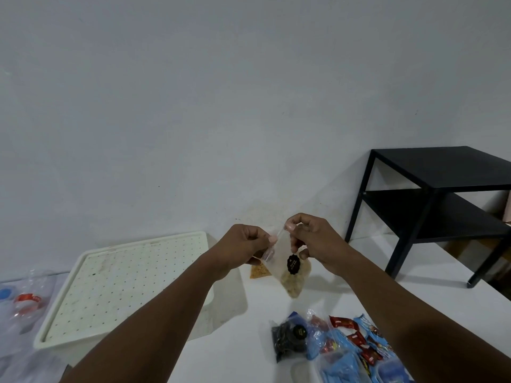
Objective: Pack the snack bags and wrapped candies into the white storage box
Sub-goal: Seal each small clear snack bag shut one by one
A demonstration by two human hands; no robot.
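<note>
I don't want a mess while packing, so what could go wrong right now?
1. The left hand and right hand pinch the bag only at its top; if it pulls open, the contents could spill.
2. The box lid is on and both hands are busy, so packing may stall.
3. The right forearm hangs over the candies and might sweep them.
</note>
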